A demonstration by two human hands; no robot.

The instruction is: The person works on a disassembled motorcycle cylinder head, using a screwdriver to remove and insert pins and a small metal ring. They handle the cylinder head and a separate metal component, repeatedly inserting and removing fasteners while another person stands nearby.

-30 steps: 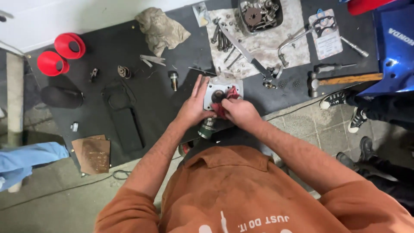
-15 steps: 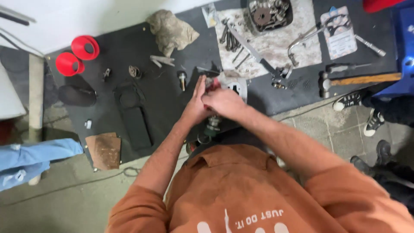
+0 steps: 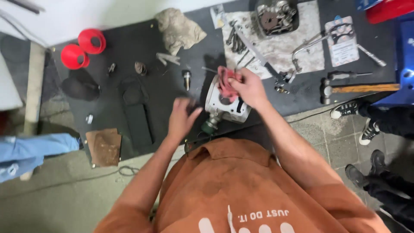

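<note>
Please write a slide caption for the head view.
Right hand presses red rag on silver metal cylinder; left hand beside it.

The dark mat (image 3: 142, 47) has bare room in the middle, between the two red cups (image 3: 84, 49) and the crumpled rag (image 3: 179, 28). Small bolts (image 3: 186, 79) and bits lie close to the metal engine part (image 3: 224, 103), in the way on its left. On the right, a hammer (image 3: 358, 89) and a screwdriver (image 3: 347, 75) block the path. Shoes (image 3: 347, 110) stand just past the mat's edge.

A dark mat (image 3: 142, 47) covers a grey tiled floor (image 3: 327, 142), with a white wall (image 3: 86, 13) behind.
</note>
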